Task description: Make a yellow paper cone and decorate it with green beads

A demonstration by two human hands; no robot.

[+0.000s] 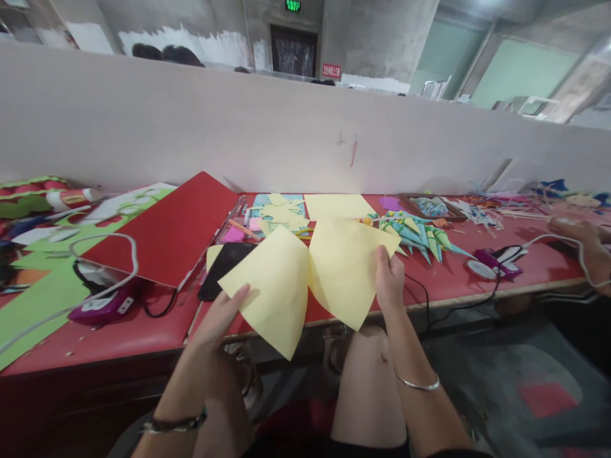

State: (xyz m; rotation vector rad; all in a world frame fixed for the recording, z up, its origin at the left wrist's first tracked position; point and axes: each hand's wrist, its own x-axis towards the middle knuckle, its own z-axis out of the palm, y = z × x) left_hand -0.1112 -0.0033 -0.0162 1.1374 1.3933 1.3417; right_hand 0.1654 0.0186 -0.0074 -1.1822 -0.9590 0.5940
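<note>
Pale yellow paper (277, 286) is held up over the table's front edge, spread into two curved panels that meet near the middle. Whether it is one creased sheet or two sheets, I cannot tell. My left hand (222, 318) pinches the left panel at its outer edge. On the other side, my right hand (390, 280) grips the outer corner of the right panel (346, 267) with the thumb on top. A black phone (222, 270) lies partly behind the left panel. Beyond the paper are yellow paper scraps (281, 213) and a flat yellow sheet (337, 207).
A red board (176, 229) leans at left over green paper (48, 312). Purple power strips (102, 305) with cables sit on both sides. Several blue-and-green paper cones (413, 235) lie at right near a tray (432, 207). Another person's hand (580, 232) is at far right.
</note>
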